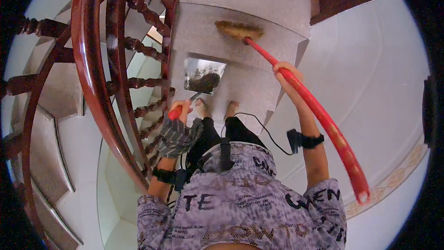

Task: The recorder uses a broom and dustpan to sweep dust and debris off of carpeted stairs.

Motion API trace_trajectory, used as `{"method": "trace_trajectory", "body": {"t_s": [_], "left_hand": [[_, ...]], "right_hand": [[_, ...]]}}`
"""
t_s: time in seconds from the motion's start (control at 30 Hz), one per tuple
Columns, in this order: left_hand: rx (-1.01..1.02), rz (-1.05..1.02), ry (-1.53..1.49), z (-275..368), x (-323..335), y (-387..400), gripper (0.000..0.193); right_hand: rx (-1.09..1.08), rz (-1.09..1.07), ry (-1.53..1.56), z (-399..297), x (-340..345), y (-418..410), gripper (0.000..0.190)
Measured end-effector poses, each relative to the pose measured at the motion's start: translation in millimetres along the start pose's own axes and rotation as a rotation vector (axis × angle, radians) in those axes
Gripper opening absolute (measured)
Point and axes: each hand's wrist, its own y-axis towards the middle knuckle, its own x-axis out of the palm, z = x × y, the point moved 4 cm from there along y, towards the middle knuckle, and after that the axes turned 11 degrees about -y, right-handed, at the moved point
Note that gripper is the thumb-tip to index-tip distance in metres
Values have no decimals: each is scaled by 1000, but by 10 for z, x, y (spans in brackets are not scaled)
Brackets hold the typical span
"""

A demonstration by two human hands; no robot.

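Note:
My right hand (287, 73) grips the red handle (310, 100) of a broom, whose upper end slants past my right arm. The tan bristle head (239, 30) rests on a stair tread ahead of me, beyond the dustpan. A red grip (175, 113) is held in my left hand (182, 107). From it a thin shaft leads to a metal dustpan (196, 67), in front of my feet. Dark debris (206, 82) lies in the pan towards its near side. Grey striped cloth (178, 139) covers the area at my left wrist.
Glossy wooden handrails (91, 59) and turned balusters (147, 48) border the stairs on the left. A pale wall (353, 69) curves along the right. More steps (48, 139) descend beyond the railing. My feet (231, 109) stand on a tread, and a black cable (267, 130) loops to my right forearm strap.

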Motion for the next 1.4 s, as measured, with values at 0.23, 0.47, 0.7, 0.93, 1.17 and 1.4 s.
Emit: {"method": "trace_trajectory", "body": {"t_s": [0.23, 0.47, 0.7, 0.93, 1.17, 1.4], "left_hand": [[-17, -28, -22, -6, 148, -127, 25], [-38, -97, 10, -7, 311, -96, 22], [4, -181, 79, -235, 394, -19, 28], [-28, -202, 111, -123, 586, -128, 27], [-44, -250, 155, -131, 678, -233, 25], [415, -488, 476, -249, 593, -355, 40]], "right_hand": [[-69, -208, -33, -20, 68, -345, 7], [152, -195, 261, -212, -227, -844, 7], [444, -119, 530, -410, -798, -1168, 4], [384, 72, 352, -384, -1358, -1225, 6], [428, 236, 241, 468, -1322, -1119, 4], [529, 54, 161, 768, -1097, -1388, 4]]}}
